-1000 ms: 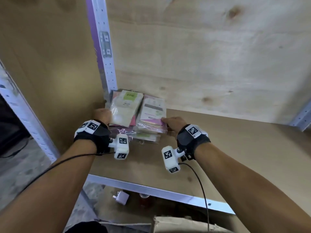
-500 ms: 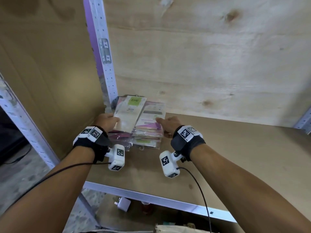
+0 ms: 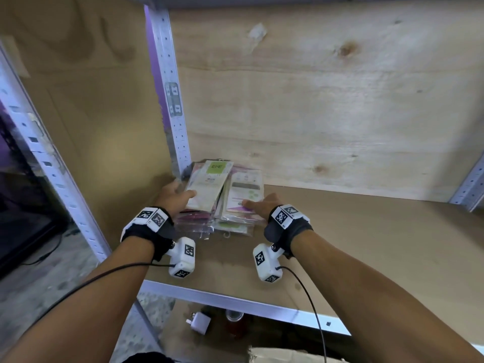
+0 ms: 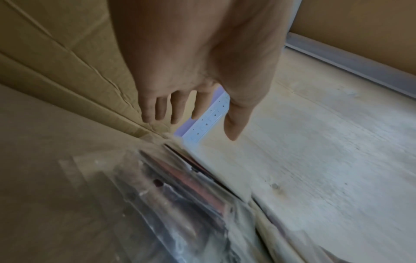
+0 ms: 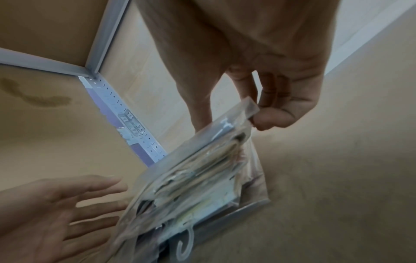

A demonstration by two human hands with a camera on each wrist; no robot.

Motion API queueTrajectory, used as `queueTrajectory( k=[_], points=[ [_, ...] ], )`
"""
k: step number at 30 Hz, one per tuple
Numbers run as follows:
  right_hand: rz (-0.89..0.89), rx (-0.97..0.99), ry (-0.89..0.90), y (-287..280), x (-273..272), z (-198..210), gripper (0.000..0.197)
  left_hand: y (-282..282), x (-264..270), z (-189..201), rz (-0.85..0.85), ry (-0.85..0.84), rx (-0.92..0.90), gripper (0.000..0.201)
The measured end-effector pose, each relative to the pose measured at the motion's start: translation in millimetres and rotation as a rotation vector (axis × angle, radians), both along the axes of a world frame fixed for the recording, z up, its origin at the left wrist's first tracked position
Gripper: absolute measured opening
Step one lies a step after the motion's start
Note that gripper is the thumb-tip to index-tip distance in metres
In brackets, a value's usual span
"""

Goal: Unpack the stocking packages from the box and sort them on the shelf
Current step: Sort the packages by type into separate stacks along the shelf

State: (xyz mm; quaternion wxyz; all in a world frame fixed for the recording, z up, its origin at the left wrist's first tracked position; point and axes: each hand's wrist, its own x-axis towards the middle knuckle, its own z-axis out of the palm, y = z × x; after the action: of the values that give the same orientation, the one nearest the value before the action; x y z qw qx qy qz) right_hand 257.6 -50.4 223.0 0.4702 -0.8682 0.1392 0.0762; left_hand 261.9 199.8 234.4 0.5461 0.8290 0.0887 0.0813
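- Head view: a stack of flat stocking packages in clear plastic sleeves is seen lying on the brown board shelf, pushed into the back-left corner beside the perforated white metal upright and against the pale plywood back panel. The left hand is laid at the stack's left edge with its thumb over the top package; the right hand is set at the right edge. Both forearms are stretched forward and nearly parallel. A torn corner of the brown cardboard box is visible below the shelf edge.
- Left wrist view: the left hand is shown flat, its fingers straight and slightly spread, nothing being held; the stack lies just below it, blurred.
- Right wrist view: the right hand is shown with fingers curled under and thumb over the top package's corner, so that corner is pinched and lifted. The left hand is seen open at the far side.
- Risk, as a judgement: the sleeves look slippery and the packages are unevenly stepped, so the stack could fan out or slide forward if one side is pressed harder than the other. The plastic hanger hook protruding at the front could be snagged and a package dragged off.
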Motion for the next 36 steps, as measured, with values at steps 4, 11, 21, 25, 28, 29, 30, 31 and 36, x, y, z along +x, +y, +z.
queueTrajectory(
  k=[4,11,21,25,28,29,30,31,36],
  points=[
    [-0.011,0.100,-0.010,-9.1,-12.8,-2.9,0.075,-2.4,-20.8,13.4,0.017,-0.081,0.143,0.057],
    [-0.034,0.147,-0.082,-42.8,-64.3,4.1,0.041,-39.3,-61.0,33.2,-0.080,-0.148,0.290,0.061],
    [-0.028,0.555,-0.231,-102.6,-181.3,57.1,0.038,-131.6,-120.6,38.5,-0.437,-0.197,0.803,0.078],
    [-0.051,0.691,-0.265,-131.9,-209.1,84.2,0.029,-160.0,-131.8,46.5,-0.448,-0.292,0.798,0.045],
    [-0.053,0.806,-0.240,-153.6,-219.6,97.0,0.045,-183.0,-138.7,56.2,-0.473,-0.333,0.667,0.017],
    [-0.055,0.854,-0.250,-160.7,-220.8,98.7,0.052,-190.2,-140.4,57.6,-0.480,-0.336,0.626,0.023],
    [-0.060,0.899,-0.266,-167.2,-221.3,99.2,0.056,-196.5,-140.8,57.7,-0.493,-0.339,0.592,0.026],
    [-0.066,0.938,-0.282,-173.3,-220.5,98.9,0.059,-202.2,-140.6,57.5,-0.511,-0.334,0.558,0.024],
    [-0.115,0.981,-0.329,-197.7,-203.2,83.8,0.062,-228.5,-132.8,46.0,-0.686,-0.197,0.275,0.030]
  ],
)
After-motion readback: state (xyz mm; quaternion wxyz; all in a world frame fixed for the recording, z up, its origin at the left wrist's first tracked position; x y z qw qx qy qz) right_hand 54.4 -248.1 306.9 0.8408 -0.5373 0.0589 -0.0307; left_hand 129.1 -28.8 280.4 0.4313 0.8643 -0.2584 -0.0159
